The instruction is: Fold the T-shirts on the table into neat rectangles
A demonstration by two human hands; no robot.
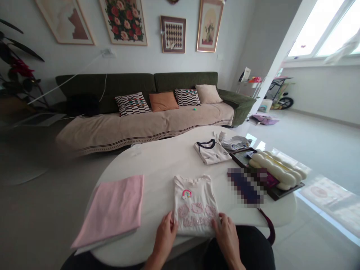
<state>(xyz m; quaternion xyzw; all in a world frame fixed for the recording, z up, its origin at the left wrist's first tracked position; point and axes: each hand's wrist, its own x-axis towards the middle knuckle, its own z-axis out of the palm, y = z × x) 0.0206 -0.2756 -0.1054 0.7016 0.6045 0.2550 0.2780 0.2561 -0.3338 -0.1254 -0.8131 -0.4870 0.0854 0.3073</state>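
Note:
A folded white T-shirt (195,204) with a rainbow and pink cat print lies near the front edge of the white oval table (157,161). My left hand (164,234) grips its lower left corner, fingers curled over the fabric. At the lower right corner my right hand (227,234) holds the same shirt, fingers closed on its edge. A folded pink cloth (112,212) sits to the left of the shirt. A second folded white shirt (211,150) with a dark collar lies farther back on the table.
A dark tray (277,191) with a cream ribbed cushion (277,169) stands at the table's right. Crumpled white fabric (234,142) lies behind it. A green sofa (157,108) with several pillows runs along the back wall. Bare floor lies to the right.

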